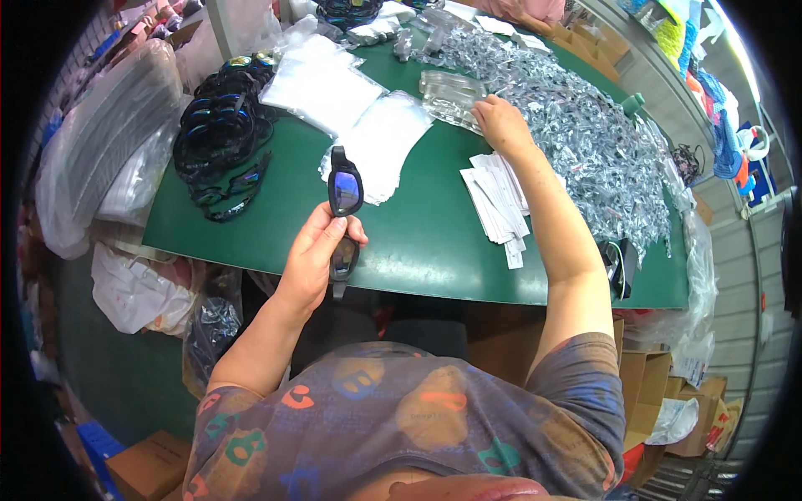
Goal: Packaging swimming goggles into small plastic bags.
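Note:
My left hand point(317, 250) pinches a pair of black swim goggles point(345, 190) by the middle, held upright over the table's near edge. The upper lens reflects blue; fingers partly cover the lower one. Farther off to the right, my right hand point(501, 123) has its fingers closed at the right end of a stack of clear plastic pieces point(447, 93). How many pieces it grips is hidden. Below that wrist lies a fanned pile of white paper slips point(494, 196). White sheets or flat bags point(388, 138) are spread between the two hands.
More goggles are heaped at the left of the green table point(401, 255). A wide mound of small clear plastic packets point(576, 142) covers its right side. A black object with a white cable point(616, 267) sits at the right edge. Cardboard boxes point(647, 384) stand below; another person's arm point(530, 18) shows beyond.

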{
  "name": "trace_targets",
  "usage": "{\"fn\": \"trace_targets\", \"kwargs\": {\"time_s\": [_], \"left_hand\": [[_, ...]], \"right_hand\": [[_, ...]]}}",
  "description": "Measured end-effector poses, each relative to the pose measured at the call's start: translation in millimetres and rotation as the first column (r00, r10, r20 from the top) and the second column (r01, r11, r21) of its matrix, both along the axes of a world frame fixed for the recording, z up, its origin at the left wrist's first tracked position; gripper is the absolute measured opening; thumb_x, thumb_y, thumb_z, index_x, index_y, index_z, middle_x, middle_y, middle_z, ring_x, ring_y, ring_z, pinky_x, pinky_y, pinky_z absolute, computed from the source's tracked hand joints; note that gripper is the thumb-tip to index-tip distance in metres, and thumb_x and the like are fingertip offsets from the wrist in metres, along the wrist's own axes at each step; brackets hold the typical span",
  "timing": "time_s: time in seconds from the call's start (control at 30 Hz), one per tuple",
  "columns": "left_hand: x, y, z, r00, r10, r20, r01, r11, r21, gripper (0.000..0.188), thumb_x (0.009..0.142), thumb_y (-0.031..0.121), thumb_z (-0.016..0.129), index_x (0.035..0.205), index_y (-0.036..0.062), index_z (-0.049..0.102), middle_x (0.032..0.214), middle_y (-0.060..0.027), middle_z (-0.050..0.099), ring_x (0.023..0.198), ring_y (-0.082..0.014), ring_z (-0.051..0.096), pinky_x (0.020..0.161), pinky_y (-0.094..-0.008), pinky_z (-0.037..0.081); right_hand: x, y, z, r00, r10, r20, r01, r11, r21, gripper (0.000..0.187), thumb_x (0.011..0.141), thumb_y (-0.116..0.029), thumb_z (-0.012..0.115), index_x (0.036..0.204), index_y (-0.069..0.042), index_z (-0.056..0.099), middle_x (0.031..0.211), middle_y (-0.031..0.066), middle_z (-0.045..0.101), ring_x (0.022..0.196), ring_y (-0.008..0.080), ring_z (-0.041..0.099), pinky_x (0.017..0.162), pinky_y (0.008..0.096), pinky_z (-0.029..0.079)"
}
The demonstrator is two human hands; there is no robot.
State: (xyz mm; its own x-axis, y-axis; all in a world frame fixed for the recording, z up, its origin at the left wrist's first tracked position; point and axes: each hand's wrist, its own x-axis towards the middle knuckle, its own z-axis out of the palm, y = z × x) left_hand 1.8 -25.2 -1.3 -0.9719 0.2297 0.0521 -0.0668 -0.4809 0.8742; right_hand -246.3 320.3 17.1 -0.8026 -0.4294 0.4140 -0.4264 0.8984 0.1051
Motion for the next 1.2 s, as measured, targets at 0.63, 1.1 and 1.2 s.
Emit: {"fn": "trace_targets", "kwargs": {"time_s": [0.63,1.1,1.2], "left_hand": [[-9,47,3,0.996,0.091,0.0,-0.089,0.974,0.209,0.034,0.113,0.032,0.042,0.127,0.0049,0.055,0.106,-0.0031,0.063,0.098,-0.013,0.06,0.095,-0.0285,0.046],[17,40,29,0.984,0.002,-0.179,0.009,0.998,0.06,0.023,0.112,0.022,0.045,0.122,0.0025,0.051,0.097,-0.0072,0.059,0.088,-0.0174,0.064,0.073,-0.0316,0.057],[46,36,53,0.909,-0.416,-0.032,0.416,0.896,0.157,0.031,0.11,0.023,0.047,0.132,0.0012,0.05,0.096,-0.0079,0.06,0.081,-0.022,0.066,0.065,-0.0316,0.057]], "right_hand": [[252,-142,23,0.903,0.388,0.186,-0.035,0.497,-0.867,0.024,0.098,-0.022,0.07,0.083,-0.003,0.068,0.066,0.0076,0.061,0.057,0.014,0.056,0.055,0.0316,0.045],[266,-129,-25,0.867,0.485,0.113,0.2,-0.131,-0.971,0.049,0.105,-0.04,0.059,0.136,-0.002,0.055,0.118,0.008,0.064,0.105,0.0181,0.063,0.089,0.0314,0.05],[274,-131,-36,0.48,0.875,-0.059,0.459,-0.308,-0.834,0.069,0.104,-0.06,0.047,0.151,-0.009,0.04,0.125,0.0123,0.062,0.097,0.0218,0.069,0.09,0.0447,0.056]]}}
